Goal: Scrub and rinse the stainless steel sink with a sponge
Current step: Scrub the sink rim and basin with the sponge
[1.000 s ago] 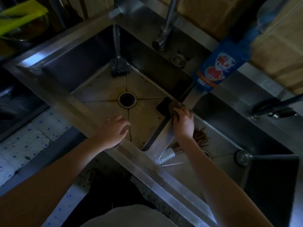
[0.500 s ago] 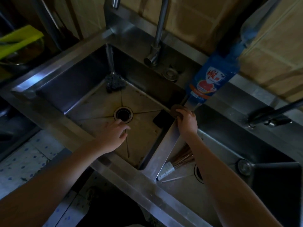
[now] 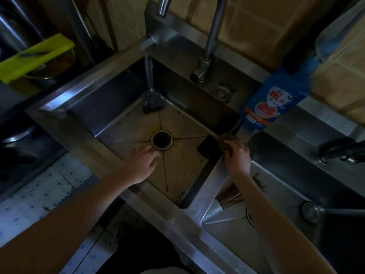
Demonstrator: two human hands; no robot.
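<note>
The stainless steel sink (image 3: 110,123) has two basins split by a metal divider (image 3: 212,186). My right hand (image 3: 238,157) is shut on a dark brown sponge (image 3: 226,140) pressed on the far end of the divider, near the back rim. My left hand (image 3: 142,165) rests on the front rim of the left basin, fingers apart and holding nothing, reaching toward the round drain (image 3: 162,140). The left basin floor looks stained.
A steel-wool scrubber (image 3: 152,100) lies in the left basin's back corner. A dark flat pad (image 3: 208,147) lies by the divider. A faucet (image 3: 207,56) rises behind. A blue detergent bottle (image 3: 270,101) stands on the back rim. A bristle brush (image 3: 227,200) lies in the right basin.
My right hand has slid the sponge along the divider away from me toward the back rim. My left hand stays on the front rim. The camera has tilted upward.
</note>
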